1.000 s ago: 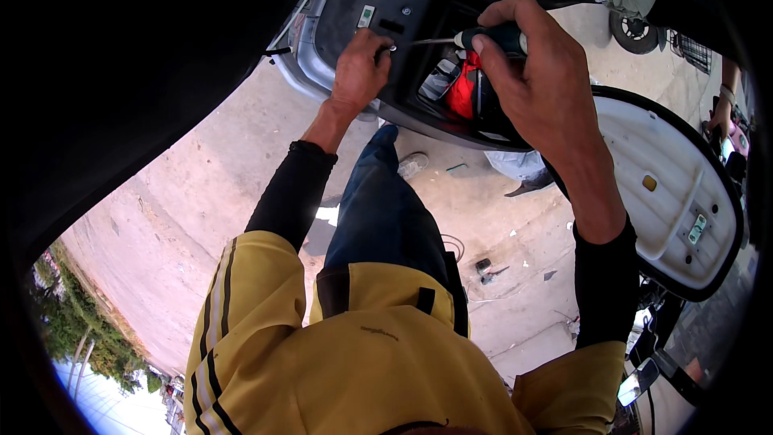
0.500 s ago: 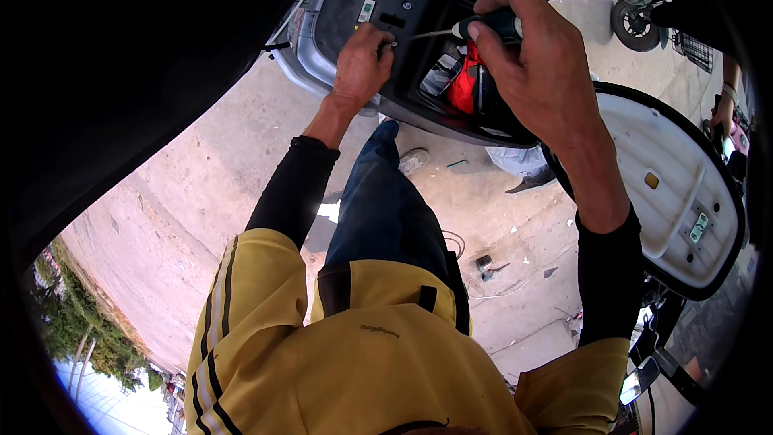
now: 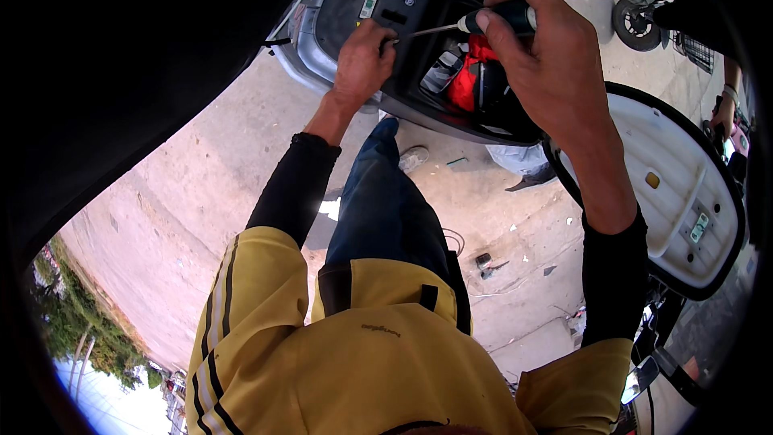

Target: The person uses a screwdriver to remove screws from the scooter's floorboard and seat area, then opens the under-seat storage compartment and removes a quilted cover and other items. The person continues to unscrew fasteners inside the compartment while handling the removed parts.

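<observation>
My right hand (image 3: 555, 72) is wrapped around the dark green handle of a screwdriver (image 3: 433, 31), its thin shaft pointing left. Close to the screwdriver's tip, my left hand (image 3: 365, 58) has thumb and forefinger pressed together; what they pinch is too small and hidden to name. Both hands are over a scooter's black seat compartment (image 3: 386, 72). A dark plastic panel (image 3: 346, 12) lies left of its opening, with a slot and a round lock-like fitting. Inside the opening are a red cloth-like bundle (image 3: 465, 87) and a clear-wrapped item (image 3: 441, 71).
The scooter's lifted seat (image 3: 636, 137) shows its pale underside at the right. Another person's hand (image 3: 725, 117) is at the far right edge. A small wheel (image 3: 636, 28) stands beyond the scooter. Small scraps and a dark object (image 3: 483, 260) lie on the concrete ground.
My right hand has drawn the screwdriver slightly to the right, and more of its shaft shows. My left hand has stayed almost in place, still pinched.
</observation>
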